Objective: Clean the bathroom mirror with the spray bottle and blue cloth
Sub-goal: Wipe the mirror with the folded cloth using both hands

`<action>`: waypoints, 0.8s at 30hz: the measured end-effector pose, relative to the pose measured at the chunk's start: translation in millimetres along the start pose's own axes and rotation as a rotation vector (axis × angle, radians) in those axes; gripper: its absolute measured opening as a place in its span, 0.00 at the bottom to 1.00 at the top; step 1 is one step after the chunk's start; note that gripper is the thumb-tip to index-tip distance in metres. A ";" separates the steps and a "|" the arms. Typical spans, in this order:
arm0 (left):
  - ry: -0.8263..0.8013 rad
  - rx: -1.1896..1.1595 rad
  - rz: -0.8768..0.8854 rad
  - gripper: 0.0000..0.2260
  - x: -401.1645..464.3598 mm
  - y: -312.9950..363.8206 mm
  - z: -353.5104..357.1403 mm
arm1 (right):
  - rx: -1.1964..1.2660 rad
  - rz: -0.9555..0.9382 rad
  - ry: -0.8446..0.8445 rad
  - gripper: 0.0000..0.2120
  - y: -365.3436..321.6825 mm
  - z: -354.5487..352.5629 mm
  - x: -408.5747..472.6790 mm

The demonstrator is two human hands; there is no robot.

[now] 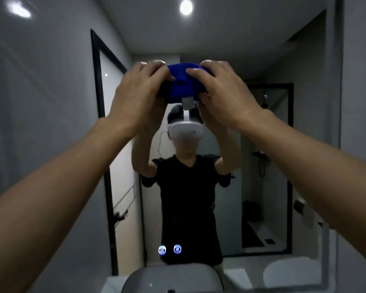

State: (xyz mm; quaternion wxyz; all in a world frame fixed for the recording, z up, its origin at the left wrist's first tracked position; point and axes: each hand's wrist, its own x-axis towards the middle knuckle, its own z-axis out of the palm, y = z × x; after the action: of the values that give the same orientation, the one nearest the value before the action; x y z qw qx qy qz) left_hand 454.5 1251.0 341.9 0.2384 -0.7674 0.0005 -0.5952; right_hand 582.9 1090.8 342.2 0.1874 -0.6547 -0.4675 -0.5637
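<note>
Both hands, left hand (140,89) and right hand (224,89), grip the bunched blue cloth (181,85) high on the mirror (283,60), loads of bare glass either side, sink (173,278) sits below

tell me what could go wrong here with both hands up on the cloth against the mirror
The blue cloth is bunched into a wad between the left hand and right hand, so it may smear streaks rather than wipe evenly. Both arms reach high over the basin, so leaning in could cost balance. The spray bottle is not in view, so re-wetting means letting go.
</note>
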 end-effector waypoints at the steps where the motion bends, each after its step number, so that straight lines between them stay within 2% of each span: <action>1: 0.013 0.040 0.013 0.17 14.1 -6.2 0.2 | -0.010 -0.003 0.012 0.26 5.0 -3.5 14.3; 8: 0.078 0.347 0.131 0.21 87.4 -40.2 1.4 | -0.083 -0.058 0.073 0.24 32.1 -18.3 89.3; 16: 0.056 0.197 0.014 0.27 159.3 -61.8 -3.7 | -0.116 -0.003 0.118 0.26 43.5 -35.6 157.7; 20: 0.088 0.189 -0.025 0.30 181.6 -69.6 -0.4 | -0.117 0.036 0.132 0.25 45.6 -35.0 176.3; 24: 0.078 0.235 -0.013 0.36 185.4 -76.1 1.9 | -0.124 0.026 0.146 0.24 46.3 -30.2 180.3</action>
State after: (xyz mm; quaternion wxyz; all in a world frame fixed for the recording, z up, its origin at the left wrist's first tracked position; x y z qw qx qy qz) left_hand 488.7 1266.4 538.8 0.3227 -0.7104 -0.0649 -0.6220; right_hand 590.9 1117.0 528.9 0.1873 -0.6285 -0.4080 -0.6352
